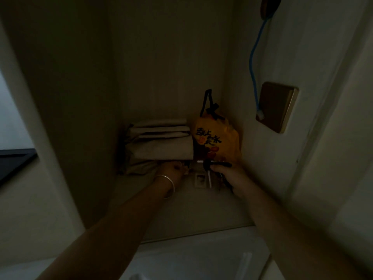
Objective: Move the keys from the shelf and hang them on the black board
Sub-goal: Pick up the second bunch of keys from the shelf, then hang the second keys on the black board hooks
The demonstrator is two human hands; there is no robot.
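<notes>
The scene is dim. Both my arms reach into a pale shelf niche (181,211). My right hand (228,176) is closed on a bunch of keys (210,170); a black fob sticks out above my fingers and metal blades hang below. My left hand (173,168), with a silver bangle on the wrist, rests at the base of the folded cloth, fingers curled; what it touches is too dark to tell. A small pale tag (199,179) lies on the shelf between my hands. The black board is not in view.
Folded beige cloths (161,142) are stacked at the back of the shelf. A yellow bag (218,136) with black handles leans in the right corner. On the right wall are a brown switch plate (277,107) and a hanging blue cord (253,63).
</notes>
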